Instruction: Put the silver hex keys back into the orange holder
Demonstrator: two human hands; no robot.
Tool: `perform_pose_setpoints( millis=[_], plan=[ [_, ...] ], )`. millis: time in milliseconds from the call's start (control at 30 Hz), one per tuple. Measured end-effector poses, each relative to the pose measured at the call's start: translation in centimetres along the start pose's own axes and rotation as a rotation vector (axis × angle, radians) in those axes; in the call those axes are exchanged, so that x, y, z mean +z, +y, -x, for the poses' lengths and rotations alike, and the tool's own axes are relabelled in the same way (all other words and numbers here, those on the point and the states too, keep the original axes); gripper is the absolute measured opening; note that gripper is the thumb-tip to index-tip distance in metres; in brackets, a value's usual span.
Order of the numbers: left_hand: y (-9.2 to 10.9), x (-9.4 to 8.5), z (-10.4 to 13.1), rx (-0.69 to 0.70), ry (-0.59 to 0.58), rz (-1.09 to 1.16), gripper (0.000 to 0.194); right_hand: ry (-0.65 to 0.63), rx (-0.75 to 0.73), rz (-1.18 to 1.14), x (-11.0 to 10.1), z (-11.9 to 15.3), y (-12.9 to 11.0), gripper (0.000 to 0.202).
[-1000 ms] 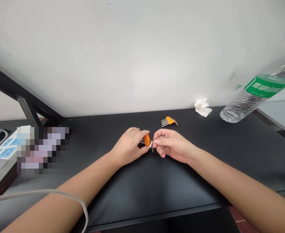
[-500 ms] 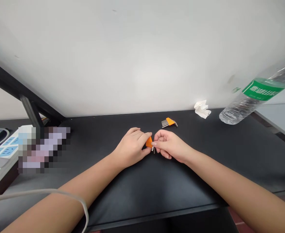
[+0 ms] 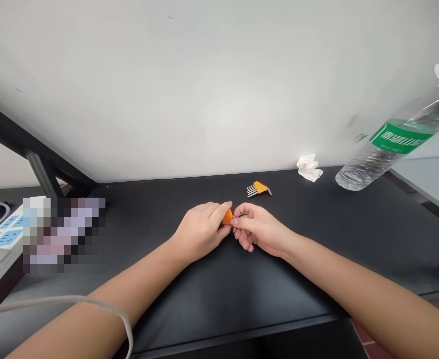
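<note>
An orange hex key holder (image 3: 227, 218) shows between the thumb and fingers of my left hand (image 3: 200, 230), which is closed on it. Against its right side, my right hand (image 3: 259, 225) pinches with thumb and index finger at a small metal hex key (image 3: 234, 230), mostly covered by the fingertips. The other right fingers are curled loosely. Just beyond my hands, a second orange holder with a fan of several hex keys (image 3: 259, 188) lies on the black table (image 3: 219, 299).
A clear plastic bottle with a green label (image 3: 401, 137) leans at the right, near a crumpled tissue (image 3: 309, 168) by the wall. At the left are a power strip (image 3: 8, 232) and a blurred-out item (image 3: 66, 234). A pale cable (image 3: 73, 299) crosses above my left forearm.
My right fingers have shifted slightly around the small metal key beside the holder, the lower ones opening out a little. The left hand keeps its grip; the whole view has shifted slightly.
</note>
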State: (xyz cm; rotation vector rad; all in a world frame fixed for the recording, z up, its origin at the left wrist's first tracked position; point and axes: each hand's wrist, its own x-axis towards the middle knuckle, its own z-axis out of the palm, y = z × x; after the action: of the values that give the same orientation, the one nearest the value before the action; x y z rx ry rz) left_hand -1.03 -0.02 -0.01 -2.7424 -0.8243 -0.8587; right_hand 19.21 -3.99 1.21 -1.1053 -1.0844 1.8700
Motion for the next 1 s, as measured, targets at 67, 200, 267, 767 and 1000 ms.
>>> perform_pose_setpoints(
  millis=[67, 200, 267, 767, 1000],
  plan=[
    [-0.1, 0.1, 0.1, -0.012, -0.006, 0.001, 0.034, -0.01, -0.017, 0.02, -0.2, -0.2, 0.2, 0.039],
    [-0.4, 0.3, 0.2, -0.042, -0.021, 0.052, 0.033, -0.039, -0.093, 0.179, -0.6, -0.7, 0.9, 0.04],
    [-0.4, 0.4, 0.2, -0.047, -0.024, 0.068, 0.033, -0.044, -0.135, 0.261, -0.7, -0.8, 1.1, 0.04],
    [-1.6, 0.1, 0.4, -0.178, -0.11, 0.141, 0.055, 0.155, -0.351, 1.462, -6.7, 0.2, -1.8, 0.015],
    [-1.6, 0.1, 0.5, -0.27, -0.157, 0.185, 0.05, 0.168, -0.402, 1.54, -5.9, 0.3, -1.3, 0.02]
  ],
)
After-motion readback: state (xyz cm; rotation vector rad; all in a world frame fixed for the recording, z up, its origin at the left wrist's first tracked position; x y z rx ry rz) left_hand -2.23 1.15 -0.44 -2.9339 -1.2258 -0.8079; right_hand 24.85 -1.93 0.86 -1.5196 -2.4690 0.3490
